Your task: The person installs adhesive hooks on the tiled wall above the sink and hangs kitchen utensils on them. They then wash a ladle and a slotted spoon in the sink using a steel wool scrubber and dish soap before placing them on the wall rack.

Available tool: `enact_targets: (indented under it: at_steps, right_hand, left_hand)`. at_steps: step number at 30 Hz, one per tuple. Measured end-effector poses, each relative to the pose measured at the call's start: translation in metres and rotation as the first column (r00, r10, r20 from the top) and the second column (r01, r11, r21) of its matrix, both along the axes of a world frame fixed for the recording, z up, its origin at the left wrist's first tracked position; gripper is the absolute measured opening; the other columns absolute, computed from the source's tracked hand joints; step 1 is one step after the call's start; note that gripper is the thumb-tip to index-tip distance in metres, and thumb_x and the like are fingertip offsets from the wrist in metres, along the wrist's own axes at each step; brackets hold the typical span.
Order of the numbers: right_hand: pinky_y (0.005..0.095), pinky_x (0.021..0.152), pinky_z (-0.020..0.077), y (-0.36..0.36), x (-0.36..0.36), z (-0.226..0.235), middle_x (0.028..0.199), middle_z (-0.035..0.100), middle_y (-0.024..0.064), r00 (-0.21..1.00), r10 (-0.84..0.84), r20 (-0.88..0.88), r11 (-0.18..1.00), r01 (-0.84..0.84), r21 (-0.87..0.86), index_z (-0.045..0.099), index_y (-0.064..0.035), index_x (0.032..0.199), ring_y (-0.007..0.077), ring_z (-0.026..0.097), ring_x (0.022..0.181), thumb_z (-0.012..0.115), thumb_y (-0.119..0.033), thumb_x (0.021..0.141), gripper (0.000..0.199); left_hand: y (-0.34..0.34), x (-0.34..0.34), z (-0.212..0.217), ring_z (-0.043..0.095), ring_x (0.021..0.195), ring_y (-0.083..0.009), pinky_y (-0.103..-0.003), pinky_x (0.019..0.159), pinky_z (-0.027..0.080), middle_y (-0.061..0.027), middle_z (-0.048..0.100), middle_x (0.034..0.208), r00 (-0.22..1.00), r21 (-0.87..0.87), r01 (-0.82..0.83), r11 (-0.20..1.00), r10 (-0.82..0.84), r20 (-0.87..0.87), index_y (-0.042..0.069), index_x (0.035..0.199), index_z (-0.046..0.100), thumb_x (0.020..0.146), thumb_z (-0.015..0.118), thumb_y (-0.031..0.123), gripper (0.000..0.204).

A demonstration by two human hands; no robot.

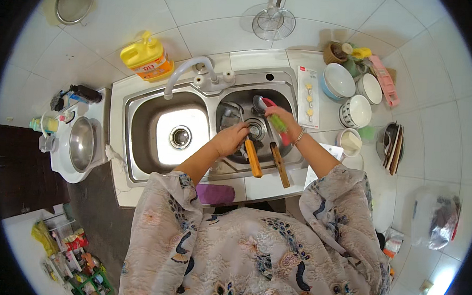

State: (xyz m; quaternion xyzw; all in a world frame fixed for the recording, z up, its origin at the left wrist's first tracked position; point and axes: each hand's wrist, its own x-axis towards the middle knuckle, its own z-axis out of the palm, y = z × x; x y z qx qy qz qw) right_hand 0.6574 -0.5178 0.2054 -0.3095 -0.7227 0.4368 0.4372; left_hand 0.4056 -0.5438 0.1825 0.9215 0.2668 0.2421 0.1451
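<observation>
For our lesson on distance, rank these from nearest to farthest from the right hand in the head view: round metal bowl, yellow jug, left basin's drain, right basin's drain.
From the right hand:
1. Right basin's drain, just left.
2. Left basin's drain, farther left.
3. Yellow jug, back left.
4. Round metal bowl, far left.

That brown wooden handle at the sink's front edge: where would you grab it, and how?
Probably near the free end of the brown wooden handle, coming from the person's side. It is long and slim, and that end juts past the sink's front rim. The right hand is near its far end, and the orange handle lies to its left.
</observation>
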Motion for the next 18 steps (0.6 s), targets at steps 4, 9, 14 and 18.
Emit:
enact_targets:
  at_steps: [4,9,14,18]
  right_hand:
    - [0.0386,0.097,0.0339,0.012,0.006,-0.027,0.11,0.053,0.0142,0.763,-0.139,0.631,0.811,-0.277,0.515,0.053,-0.0107,0.103,0.0293,0.051,0.103,0.06,-0.007,0.072,0.031]
    - [0.0409,0.099,0.032,0.016,0.014,-0.038,0.115,0.05,0.0144,0.675,-0.141,0.724,0.786,-0.368,0.497,0.055,-0.0124,0.1,0.0326,0.047,0.108,0.053,-0.008,0.076,0.025]
    - [0.0407,0.101,0.0312,0.013,0.034,-0.054,0.119,0.048,0.015,0.56,-0.167,0.812,0.8,-0.405,0.444,0.058,-0.0125,0.101,0.0305,0.044,0.114,0.05,-0.01,0.078,0.025]
    - [0.0401,0.103,0.0281,0.007,0.033,-0.052,0.124,0.046,0.0144,0.389,-0.211,0.897,0.829,-0.414,0.375,0.057,-0.0128,0.107,0.0295,0.039,0.121,0.048,-0.014,0.082,0.027]
  left_hand:
    - [0.011,0.002,-0.019,0.05,0.102,-0.0363,-0.039,0.084,0.045,-0.018,0.042,0.122,0.983,0.0,0.003,1.0,-0.003,-0.181,0.003,0.104,0.043,0.074,0.053,0.002,0.032]
    - [0.014,0.003,-0.043,0.049,0.107,-0.0357,-0.039,0.089,0.042,-0.0187,0.037,0.13,0.977,0.07,-0.024,0.997,0.038,-0.209,0.004,0.103,0.043,0.077,0.048,0.003,0.027]
    - [0.006,-0.002,-0.038,0.048,0.109,-0.0336,-0.039,0.091,0.041,-0.0174,0.033,0.136,0.949,0.047,-0.059,0.997,0.071,-0.306,0.01,0.124,0.041,0.078,0.048,0.003,0.047]
    - [-0.008,-0.004,0.01,0.051,0.105,-0.0329,-0.039,0.087,0.043,-0.014,0.038,0.134,0.932,0.093,-0.06,0.994,0.089,-0.35,0.012,0.125,0.044,0.076,0.051,0.003,0.05]
